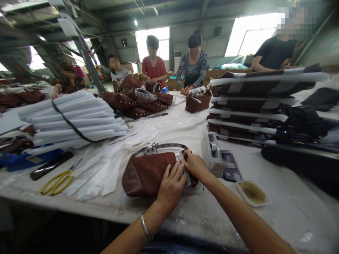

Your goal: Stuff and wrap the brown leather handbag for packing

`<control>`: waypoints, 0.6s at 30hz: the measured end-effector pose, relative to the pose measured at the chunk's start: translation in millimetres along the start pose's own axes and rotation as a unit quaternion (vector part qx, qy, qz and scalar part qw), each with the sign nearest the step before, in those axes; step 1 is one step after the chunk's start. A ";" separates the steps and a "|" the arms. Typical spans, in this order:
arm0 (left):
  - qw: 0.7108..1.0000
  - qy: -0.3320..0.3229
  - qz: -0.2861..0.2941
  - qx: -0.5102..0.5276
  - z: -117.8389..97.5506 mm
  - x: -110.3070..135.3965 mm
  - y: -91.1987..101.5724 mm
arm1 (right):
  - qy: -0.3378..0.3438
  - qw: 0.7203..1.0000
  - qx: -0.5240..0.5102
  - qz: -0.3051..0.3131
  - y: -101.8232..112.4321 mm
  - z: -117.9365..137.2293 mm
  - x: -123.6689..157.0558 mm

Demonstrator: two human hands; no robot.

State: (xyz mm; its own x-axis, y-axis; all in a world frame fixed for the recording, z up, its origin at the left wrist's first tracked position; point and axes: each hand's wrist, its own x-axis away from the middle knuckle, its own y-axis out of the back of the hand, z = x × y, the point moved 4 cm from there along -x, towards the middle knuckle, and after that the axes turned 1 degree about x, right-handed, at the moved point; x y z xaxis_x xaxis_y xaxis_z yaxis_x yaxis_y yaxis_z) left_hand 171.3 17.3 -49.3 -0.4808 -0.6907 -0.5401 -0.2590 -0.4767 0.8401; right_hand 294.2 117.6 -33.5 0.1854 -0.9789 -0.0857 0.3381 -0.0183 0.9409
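A brown leather handbag [148, 173] lies on the white-covered table close in front of me. Its strap [172, 145] arches along the top, partly in clear plastic. My left hand [171, 185] rests on the bag's front with fingers stretched out, the tips at a strip of clear plastic wrap [188, 182] near the right end. At the upper edge of that strip, my right hand [195, 165] has its fingers bent together in a pinch on the plastic. What lies under the fingertips is partly hidden.
Yellow-handled scissors [57, 182] and white strips [106, 173] lie left. A white dispenser [210, 151] and a shallow dish [253, 193] stand right. White bundles [76, 120] and stacked wrapped brown pieces [238, 102] flank the table. Several co-workers handle brown bags [198, 103] across it.
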 end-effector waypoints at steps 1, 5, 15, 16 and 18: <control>1.000 -0.006 0.003 -0.001 0.9 0.4 -2.0 | 0.001 1.000 0.000 0.001 0.0 -0.3 -0.3; 0.999 0.018 0.043 0.003 6.3 2.3 -8.0 | 0.002 1.000 -0.006 -0.003 0.4 -0.8 -0.6; 0.995 0.062 0.071 0.017 8.0 1.8 -2.9 | 0.007 0.993 -0.093 -0.073 25.9 -18.3 30.9; 0.995 0.062 0.072 0.022 8.4 1.6 -3.1 | 0.000 0.987 -0.111 -0.114 36.5 -30.2 39.1; 0.995 0.063 0.073 0.028 8.9 1.7 -3.7 | -0.018 0.969 -0.120 -0.217 59.7 -60.2 55.6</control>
State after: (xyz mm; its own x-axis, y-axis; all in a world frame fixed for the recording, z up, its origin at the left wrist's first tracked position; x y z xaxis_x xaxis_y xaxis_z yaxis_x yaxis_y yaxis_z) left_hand 164.1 22.7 -52.9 -0.4095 -0.8143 -0.4113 -0.2427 -0.3374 0.9095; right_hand 380.3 74.4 -1.8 -0.0528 -0.8959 -0.4412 0.5828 -0.3864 0.7149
